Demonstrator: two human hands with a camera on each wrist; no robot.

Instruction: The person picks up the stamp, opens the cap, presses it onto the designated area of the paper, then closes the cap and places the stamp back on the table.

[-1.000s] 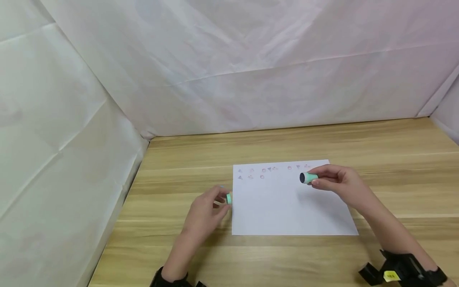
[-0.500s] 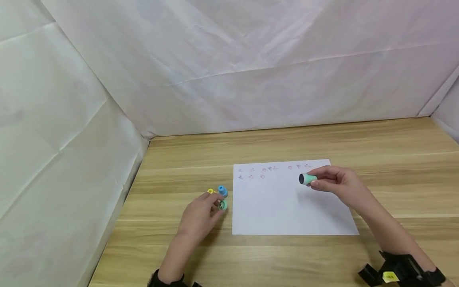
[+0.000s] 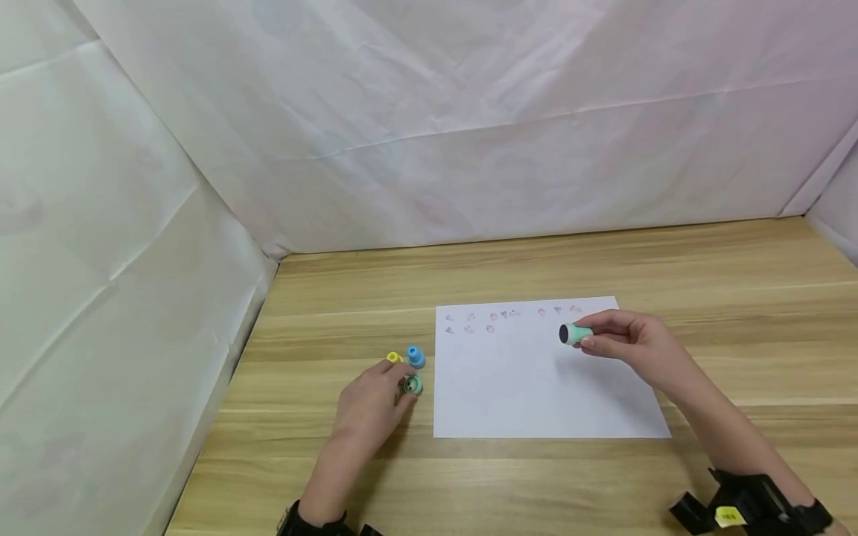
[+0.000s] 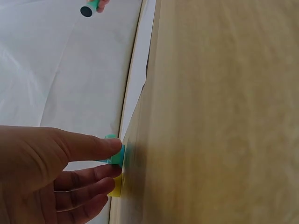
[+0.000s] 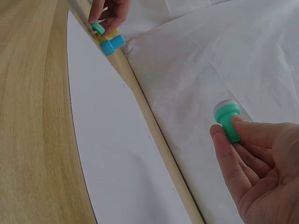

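We hold a stamp in each hand.
Right hand (image 3: pixel 630 344) pinches green stamp (image 3: pixel 575 334) above paper (image 3: pixel 536 387); left hand (image 3: pixel 372 402) fingertips pinch green cap (image 3: pixel 412 384) on table (image 3: pixel 603 260), beside blue (image 3: pixel 415 356) & yellow stamps (image 3: pixel 393 358).

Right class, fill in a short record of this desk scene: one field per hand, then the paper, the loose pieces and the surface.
left hand: pinches a green stamp cap on the table
right hand: holds a green stamp above the sheet, its dark face sideways
paper sheet: white, small stamped marks along the far edge
loose pieces: blue stamp and yellow piece beside the cap
surface: wooden table
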